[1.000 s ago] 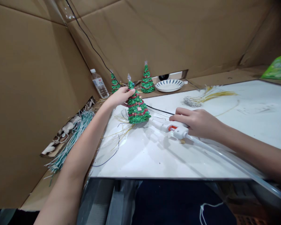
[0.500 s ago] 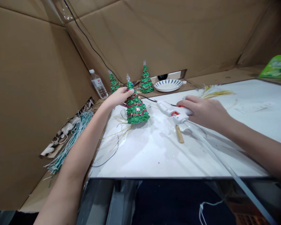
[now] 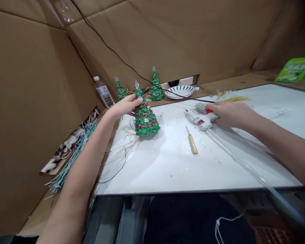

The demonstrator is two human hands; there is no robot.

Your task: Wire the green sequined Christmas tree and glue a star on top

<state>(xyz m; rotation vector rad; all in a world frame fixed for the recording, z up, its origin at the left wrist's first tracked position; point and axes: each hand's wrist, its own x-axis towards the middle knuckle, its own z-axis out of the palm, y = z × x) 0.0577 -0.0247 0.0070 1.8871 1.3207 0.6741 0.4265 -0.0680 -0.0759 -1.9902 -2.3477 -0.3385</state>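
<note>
My left hand (image 3: 127, 104) grips the upper part of a small green glittery Christmas tree (image 3: 146, 123) with red garlands and a clear tip; some fingers are hidden behind it. The tree stands nearly upright over the white board. On the right, my right hand (image 3: 228, 113) is closed round a white glue gun (image 3: 199, 119) with a red trigger, its nozzle pointing left. A long clear glue stick (image 3: 234, 156) trails from the gun toward the lower right. Between the hands, a wooden-handled awl (image 3: 192, 143) lies on the white board (image 3: 152, 169).
Two similar trees stand behind, a left tree (image 3: 120, 89) and a middle tree (image 3: 156, 88), near a plastic bottle (image 3: 104, 93) and a striped plate (image 3: 171, 95). A black cord (image 3: 122, 61) crosses to the gun. Teal-white ties (image 3: 77, 154) lie left, gold wires (image 3: 235, 98) behind my right hand.
My right hand has moved right with the glue gun, away from the tree, uncovering the awl's metal point. The black cord now stretches higher, across the plate. My left hand keeps holding the tree.
</note>
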